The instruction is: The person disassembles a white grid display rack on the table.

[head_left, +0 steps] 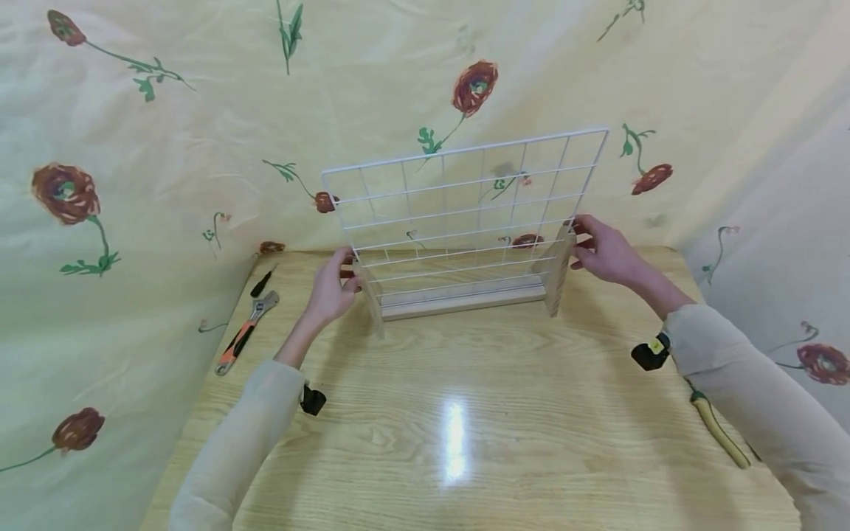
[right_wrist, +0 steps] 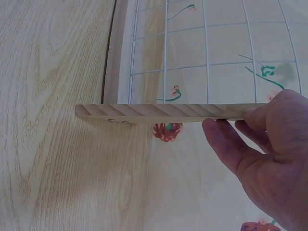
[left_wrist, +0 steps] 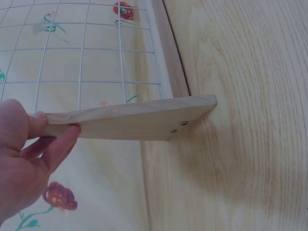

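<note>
A white wire grid (head_left: 465, 152) stands tilted at the back of the table, set in a wooden frame. Its wooden base bar (head_left: 465, 304) joins a left side board (head_left: 369, 295) and a right side board (head_left: 559, 273). My left hand (head_left: 330, 291) pinches the upper end of the left board between thumb and fingers. On the other side, my right hand (head_left: 611, 254) grips the top of the right board the same way. Two screw heads (left_wrist: 183, 123) show on the left board's outer face in the left wrist view, and two screws (right_wrist: 111, 120) in the right board.
An adjustable wrench (head_left: 242, 338) with orange and black handle lies at the table's left edge, with a black screwdriver (head_left: 263, 282) behind it. A yellow-handled tool (head_left: 720, 431) lies by my right sleeve, partly hidden. Flowered cloth (head_left: 398, 88) hangs behind the wooden table (head_left: 518, 383).
</note>
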### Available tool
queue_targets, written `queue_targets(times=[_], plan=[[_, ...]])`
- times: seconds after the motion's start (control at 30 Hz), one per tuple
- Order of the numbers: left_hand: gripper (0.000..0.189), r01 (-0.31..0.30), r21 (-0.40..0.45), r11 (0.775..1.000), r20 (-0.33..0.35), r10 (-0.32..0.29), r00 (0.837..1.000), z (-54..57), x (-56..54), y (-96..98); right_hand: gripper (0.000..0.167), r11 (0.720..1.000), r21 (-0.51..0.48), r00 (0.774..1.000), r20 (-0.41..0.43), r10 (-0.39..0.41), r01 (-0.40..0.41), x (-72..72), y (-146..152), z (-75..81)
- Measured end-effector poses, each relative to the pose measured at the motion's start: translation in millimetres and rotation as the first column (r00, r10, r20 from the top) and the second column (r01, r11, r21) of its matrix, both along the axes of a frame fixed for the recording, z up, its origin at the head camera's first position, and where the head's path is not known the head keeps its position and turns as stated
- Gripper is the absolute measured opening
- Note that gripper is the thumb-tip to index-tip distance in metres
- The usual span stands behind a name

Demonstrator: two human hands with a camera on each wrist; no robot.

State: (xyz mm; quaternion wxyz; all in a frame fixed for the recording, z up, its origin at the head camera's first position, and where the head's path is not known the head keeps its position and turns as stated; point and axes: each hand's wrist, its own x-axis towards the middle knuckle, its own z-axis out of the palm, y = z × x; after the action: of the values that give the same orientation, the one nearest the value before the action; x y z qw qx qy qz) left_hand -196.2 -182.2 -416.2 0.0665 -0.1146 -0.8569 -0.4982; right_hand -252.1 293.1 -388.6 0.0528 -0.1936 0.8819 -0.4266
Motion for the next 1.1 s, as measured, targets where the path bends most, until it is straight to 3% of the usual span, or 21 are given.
queue_targets(times=[0.5,0.83,1.1], plan=[[0.048,-0.013,0.032,0.999,0.026,0.012,1.000,-2.1,23.2,-9.8,0.044,1.000,0.009,1.000,0.004,0.030,-0.030,7.7,-14,3.8],[0.046,-0.015,0.007,1.000,-0.034,0.015,0.999,-1.2,30.2,-13.9,0.044,0.999,0.011,0.999,-0.017,0.043,-0.043,8.0,-18,5.5],[0.046,-0.037,0.002,0.999,-0.033,0.037,0.999,-2.0,42.2,-18.6,0.043,0.998,0.008,0.997,-0.025,0.067,-0.066,8.6,-23,0.3]])
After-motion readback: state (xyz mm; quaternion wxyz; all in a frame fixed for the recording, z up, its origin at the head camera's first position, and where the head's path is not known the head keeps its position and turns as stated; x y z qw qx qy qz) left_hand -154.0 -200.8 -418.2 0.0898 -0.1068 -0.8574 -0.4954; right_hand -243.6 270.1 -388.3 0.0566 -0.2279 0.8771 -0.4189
